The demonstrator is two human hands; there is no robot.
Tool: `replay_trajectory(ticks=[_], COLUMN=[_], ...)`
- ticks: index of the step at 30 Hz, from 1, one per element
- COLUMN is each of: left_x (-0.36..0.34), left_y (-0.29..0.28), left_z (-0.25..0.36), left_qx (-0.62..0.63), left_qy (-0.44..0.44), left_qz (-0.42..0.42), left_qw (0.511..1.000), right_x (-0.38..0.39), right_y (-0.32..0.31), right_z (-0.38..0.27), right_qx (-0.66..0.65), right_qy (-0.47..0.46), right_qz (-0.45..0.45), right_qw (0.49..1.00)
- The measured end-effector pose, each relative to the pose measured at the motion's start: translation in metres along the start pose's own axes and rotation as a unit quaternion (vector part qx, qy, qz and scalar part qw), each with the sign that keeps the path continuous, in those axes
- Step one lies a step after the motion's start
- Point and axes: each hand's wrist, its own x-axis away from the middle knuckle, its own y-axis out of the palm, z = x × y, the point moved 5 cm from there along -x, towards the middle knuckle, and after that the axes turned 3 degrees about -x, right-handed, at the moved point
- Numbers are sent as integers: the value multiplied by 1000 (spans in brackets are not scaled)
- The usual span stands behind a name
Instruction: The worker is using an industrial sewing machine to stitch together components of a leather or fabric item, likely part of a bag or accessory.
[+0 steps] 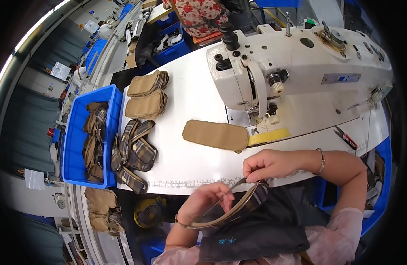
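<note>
- Nearest, above the dark apron (261, 238), I see the curved plaid piece (252, 202) held in the air at the front edge of the white table (179, 165).
- The right hand (274, 164) pinches its upper end between thumb and fingers; should that pinch slacken, I'd expect the piece to drop lapward.
- The left hand (207, 201) has its fingers curled by the thin dark strip (230, 191) spanning the bow. Whether they grip, I can't tell; an uneven tug could twist it.
- Just beyond, a brown oblong panel (215, 134) lies near a yellow strip (274, 135); a brushing knuckle might skew it.
- Rightward, red-handled snips (347, 138) lie near the forearm, where a swinging elbow could knock them.
- Leftward, heaped plaid pieces (143, 154) sit beside the blue bin (113, 150); a bump might topple them.
- Farther off stand the tan stacks (143, 105) and the sewing machine (300, 79).
</note>
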Motion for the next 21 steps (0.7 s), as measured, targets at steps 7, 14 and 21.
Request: replay_trajectory(ticks=[7,14,21], left_x=[-21,-29,-32], left_y=[8,-13,-29], left_z=[-13,1,3], left_qx=[-233,-305,-217], left_qy=[29,135,204], left_qz=[186,277,277], left_qw=[954,901,914], right_x=[-1,-5,-19], right_y=[3,-2,-11], right_z=[-2,3,6], right_qx=[118,140,66], right_qy=[-1,-28,1], right_qz=[35,61,68], right_qw=[992,988,995])
